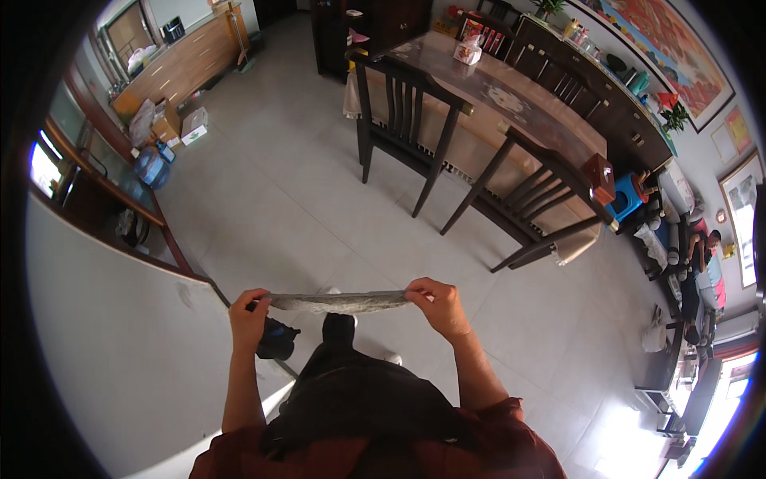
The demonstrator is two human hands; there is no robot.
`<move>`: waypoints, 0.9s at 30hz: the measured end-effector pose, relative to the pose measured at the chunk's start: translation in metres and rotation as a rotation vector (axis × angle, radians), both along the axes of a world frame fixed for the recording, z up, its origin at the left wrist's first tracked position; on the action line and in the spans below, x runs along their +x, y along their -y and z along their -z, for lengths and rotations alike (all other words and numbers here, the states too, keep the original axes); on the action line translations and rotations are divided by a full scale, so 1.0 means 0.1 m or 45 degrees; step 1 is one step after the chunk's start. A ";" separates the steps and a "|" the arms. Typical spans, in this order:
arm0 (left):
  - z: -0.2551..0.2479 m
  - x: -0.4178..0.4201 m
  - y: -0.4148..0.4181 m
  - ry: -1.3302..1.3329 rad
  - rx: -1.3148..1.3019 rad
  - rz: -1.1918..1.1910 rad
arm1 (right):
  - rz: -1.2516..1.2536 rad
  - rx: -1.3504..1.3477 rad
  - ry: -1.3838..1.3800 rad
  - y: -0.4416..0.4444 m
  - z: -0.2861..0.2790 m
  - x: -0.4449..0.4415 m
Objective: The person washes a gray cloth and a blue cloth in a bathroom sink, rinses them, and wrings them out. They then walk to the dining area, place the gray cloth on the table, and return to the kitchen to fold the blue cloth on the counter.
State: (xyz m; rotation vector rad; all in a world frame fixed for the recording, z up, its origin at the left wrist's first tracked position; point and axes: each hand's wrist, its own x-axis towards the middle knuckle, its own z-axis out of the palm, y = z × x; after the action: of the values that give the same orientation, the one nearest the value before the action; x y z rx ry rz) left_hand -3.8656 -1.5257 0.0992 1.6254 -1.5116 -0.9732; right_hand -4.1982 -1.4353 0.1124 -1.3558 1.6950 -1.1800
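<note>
A grey cloth (pixel 341 302) is stretched level between my two hands, above the floor and in front of my dark trousers. Its left end is pinched between the thumb and fingers of my left hand (pixel 249 317). My right hand (pixel 440 304) grips the opposite end, with the thumb and fingers closed on it. The cloth hangs as a narrow strip with a crumpled lower part; what lies behind it is hidden. Near my left wrist a black bag or similar dark item (pixel 277 339) stands low beside the wall.
Dark wooden chairs (pixel 413 114) stand along a covered dining table (pixel 553 123) ahead. Cardboard boxes (pixel 166 123) and a large blue water bottle (pixel 152 169) are on the floor at the far left. A white wall (pixel 137 335) is close on my left. A person (pixel 697 263) sits on a sofa at the right.
</note>
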 end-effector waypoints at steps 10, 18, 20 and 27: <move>-0.19 -0.38 2.82 0.034 -0.373 0.230 | 0.058 0.017 -0.031 2.40 -0.12 -0.26; -0.25 -0.50 4.60 0.003 -0.386 0.108 | -0.052 0.006 -0.036 4.22 -0.04 -0.37; -0.25 -0.55 5.07 0.041 -0.337 0.113 | -0.085 0.058 -0.057 4.75 0.03 -0.48; -0.43 -0.53 6.41 0.248 -0.320 -0.032 | -0.258 -0.275 0.022 6.71 0.02 -0.63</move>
State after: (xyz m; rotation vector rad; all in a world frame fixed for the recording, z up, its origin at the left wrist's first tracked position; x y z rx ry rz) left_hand -3.9190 -2.1664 0.1423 1.5873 -1.6641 -0.5965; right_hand -4.2610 -2.1065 0.1107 -1.6011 1.4111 -1.2797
